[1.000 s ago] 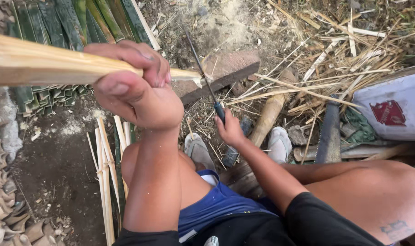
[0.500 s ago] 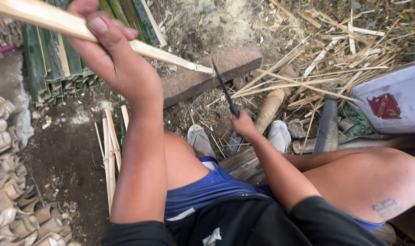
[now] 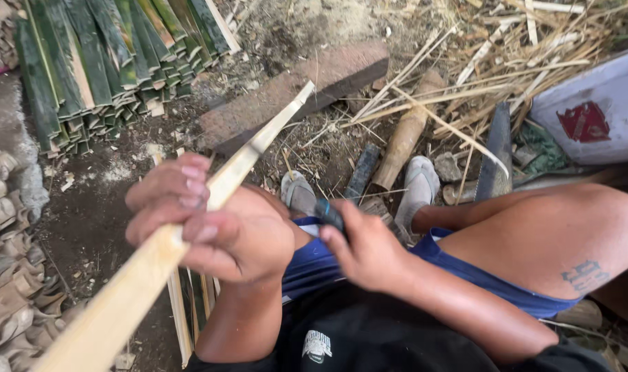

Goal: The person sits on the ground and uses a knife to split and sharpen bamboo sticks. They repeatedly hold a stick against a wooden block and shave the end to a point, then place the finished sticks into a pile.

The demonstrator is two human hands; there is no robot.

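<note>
- The left hand (image 3: 210, 231) is wrapped tight around a long pale bamboo strip (image 3: 190, 227), fingers curled over the top and thumb beneath, so the strip is held firm rather than balanced.
- The strip runs diagonally from the near left corner up to a tapered tip (image 3: 306, 88) that points toward the far middle, above the ground and clear of it. Holding it at mid-length appears to steady the free end.
- The right hand (image 3: 369, 251) is closed around a dark knife handle (image 3: 329, 213), just right of the left hand and near the strip. The blade is hidden behind the hands, so whether it meets the strip cannot be told.
- Both hands sit close together above the lap, between the raised knees, which likely keeps the work braced against the body.
- A stack of green bamboo slats (image 3: 107, 62) lies at the far left, cut ends facing near, well apart from the hands.
- A flat brown wooden block (image 3: 314, 86) lies on the ground at far centre, beyond the strip's tip.
- A saw blade (image 3: 497, 155) leans by the right knee, and a short round billet (image 3: 407, 138) lies beside the right sandal (image 3: 421, 189).
- Thin pale splints (image 3: 183, 310) lie on the ground below the left forearm; dry straw-like trimmings (image 3: 507, 55) are scattered at far right.
- A white container (image 3: 603, 110) with a red mark stands at the right edge.
</note>
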